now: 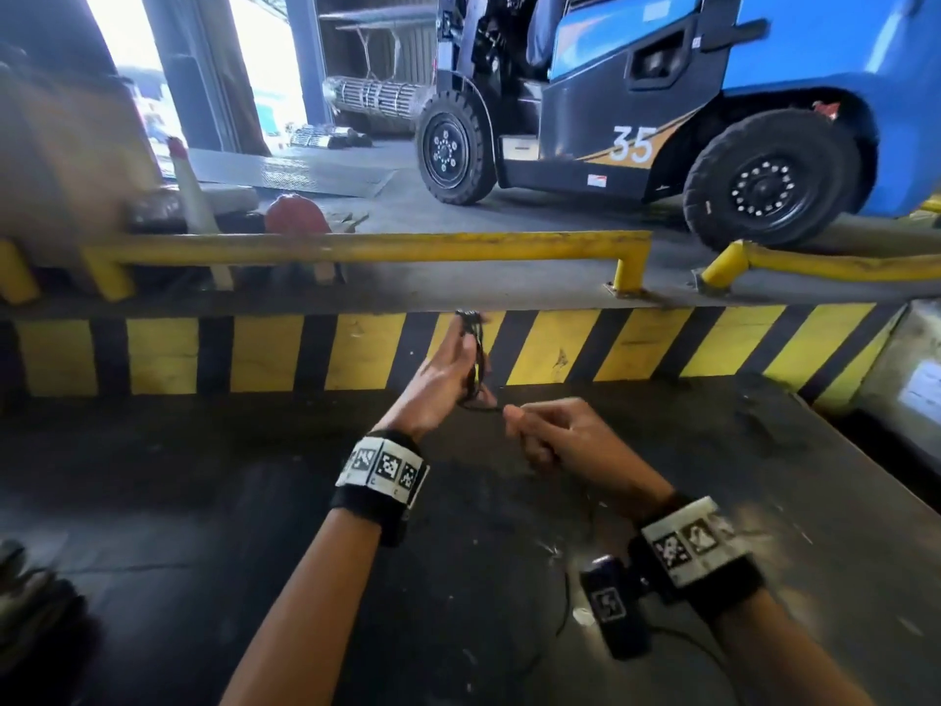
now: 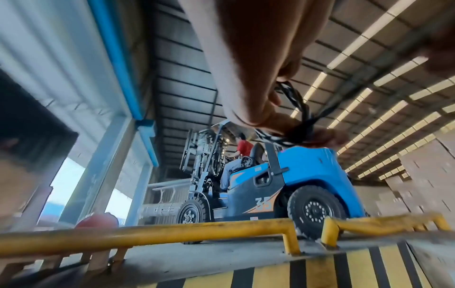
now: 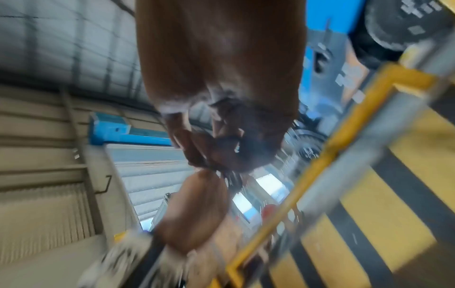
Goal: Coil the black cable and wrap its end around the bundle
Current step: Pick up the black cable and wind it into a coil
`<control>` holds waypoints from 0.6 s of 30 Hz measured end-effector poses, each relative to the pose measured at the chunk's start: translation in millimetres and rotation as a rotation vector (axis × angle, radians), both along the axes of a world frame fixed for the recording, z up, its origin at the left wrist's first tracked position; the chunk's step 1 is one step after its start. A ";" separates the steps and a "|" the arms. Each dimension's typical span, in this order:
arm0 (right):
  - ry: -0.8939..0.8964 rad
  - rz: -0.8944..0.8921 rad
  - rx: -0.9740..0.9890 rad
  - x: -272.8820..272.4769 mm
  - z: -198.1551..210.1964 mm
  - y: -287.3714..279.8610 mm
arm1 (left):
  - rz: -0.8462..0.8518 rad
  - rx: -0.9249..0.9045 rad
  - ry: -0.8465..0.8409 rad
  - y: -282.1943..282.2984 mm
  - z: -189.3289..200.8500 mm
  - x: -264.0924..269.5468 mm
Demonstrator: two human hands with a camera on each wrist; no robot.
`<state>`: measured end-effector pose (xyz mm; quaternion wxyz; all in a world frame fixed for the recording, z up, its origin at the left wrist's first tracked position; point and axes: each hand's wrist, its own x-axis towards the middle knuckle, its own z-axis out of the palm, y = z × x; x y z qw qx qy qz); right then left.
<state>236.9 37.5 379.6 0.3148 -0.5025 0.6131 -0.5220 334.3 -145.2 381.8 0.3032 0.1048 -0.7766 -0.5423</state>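
Several thin loops of glossy black cable [image 1: 475,356] stand upright in your left hand [image 1: 444,382], fingers curled around the slim bundle. Your right hand [image 1: 552,434], just beside it, pinches the cable's loose end, drawn taut between them. Both hands hover over the dark, scuffed worktop [image 1: 254,501]; its far edge meets a yellow-and-black striped kerb [image 1: 662,349] and round yellow steel rail [image 1: 382,244].

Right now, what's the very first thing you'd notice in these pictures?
Probably the big blue forklift marked 35, parked beyond the yellow rail at the back. Then, in the middle up close, the left hand holding up a small bundle of black cable, while the right hand pinches the loose end beside it.
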 end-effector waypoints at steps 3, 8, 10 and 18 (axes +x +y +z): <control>0.225 0.037 0.150 -22.2 43.3 7.3 | -0.051 -0.128 -0.138 12.4 -11.0 1.9; 0.518 -0.003 0.196 -42.4 91.1 -8.4 | -0.230 0.042 -0.164 40.1 -9.4 10.2; 0.565 -0.049 0.163 -47.7 100.9 -14.2 | -0.321 0.103 -0.160 47.4 -12.3 14.0; 0.123 -0.168 -0.102 -51.9 50.1 -48.5 | -0.598 0.362 0.061 74.9 8.8 37.9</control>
